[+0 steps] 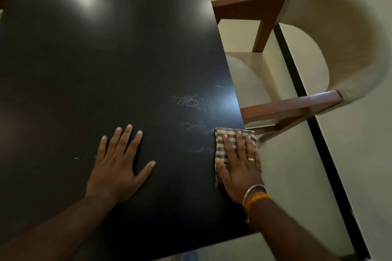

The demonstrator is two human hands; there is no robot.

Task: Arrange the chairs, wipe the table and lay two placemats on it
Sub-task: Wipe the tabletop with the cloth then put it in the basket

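The right hand (239, 163) lies flat with straight fingers on a folded checked cloth (230, 144), pressing it onto the table (106, 70) right at the table's right edge; the cloth's far corner reaches just past that edge. A fringe of loose threads hangs from the cloth's near end beside the thumb. A gold ring (251, 159) sits on 1 finger of this hand, and a metal bangle (253, 194) and an orange thread band (255, 201) circle the wrist.

The left hand (118, 167) rests palm down on the tabletop, fingers spread and straight, thumb out to the right, holding nothing. It is well apart from the cloth, with bare dark surface between the 2 hands.

The table is black and glossy, filling most of the view. Pale smeared streaks (195, 112) show on its surface just beyond and to the left of the cloth, and a thin light mark (79, 158) lies left of the left hand. Ceiling lights reflect as bright patches farther up the top.

To the right, 1 chair (318, 48) stands close against the table's right side, its cream seat partly tucked under the edge. It has brown wooden arms and a curved cream upholstered back. Its nearer arm is just beyond the cloth. The floor (360, 154) is pale, crossed by a dark strip (307, 112) running under the chair. No container is in view.
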